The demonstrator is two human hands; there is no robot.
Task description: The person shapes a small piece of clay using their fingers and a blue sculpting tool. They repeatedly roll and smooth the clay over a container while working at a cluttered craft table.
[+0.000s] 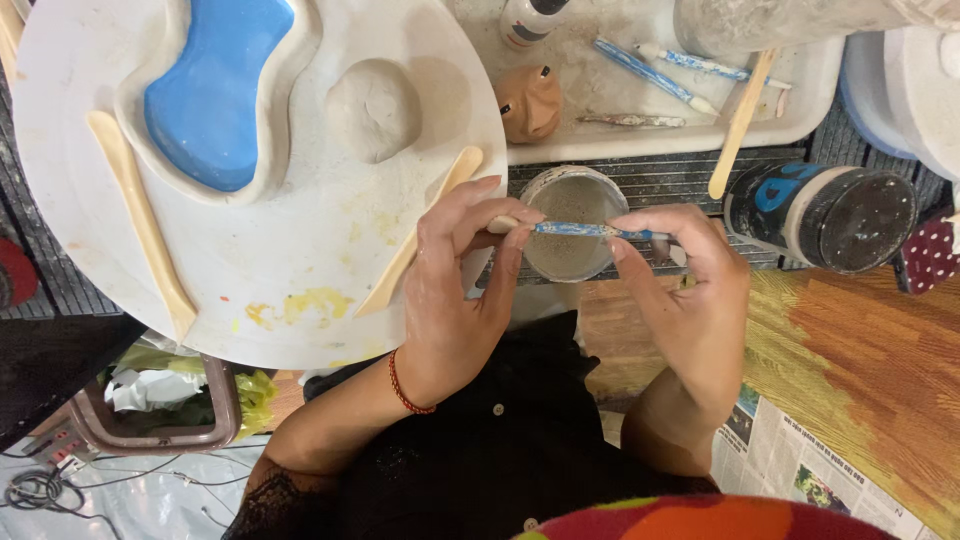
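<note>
Blue-speckled and thin, the modelling tool (585, 230) lies level between our two hands, right above a small round cup (573, 222) of cloudy grey water. Our left hand (455, 290) pinches its pale tip between thumb and fingertips, so that grip is pressed together on the tool. Our right hand (690, 300) holds the other end the same way, fingers closed around the shaft. A red cord bracelet (405, 388) circles the left wrist.

Just left of our hands sits a round white board (300, 250) stained with yellow. On it rests a wavy clay dish (215, 95) with a bright blue inside, a rounded lump of grey clay (373, 108) beside it, and two flat wooden sticks: one (143, 225) near the left rim, another (420, 232) touching the left hand's knuckles.

Beyond the cup, a shallow white tray (660, 135) carries a small brown clay figure (530, 100), more blue-speckled tools (650, 72) and a wooden stick (740, 125) leaning over its edge. A dark jar (825, 215) lies on its side to the right, near the orange tabletop (860, 370) and a newspaper sheet (790, 465).
</note>
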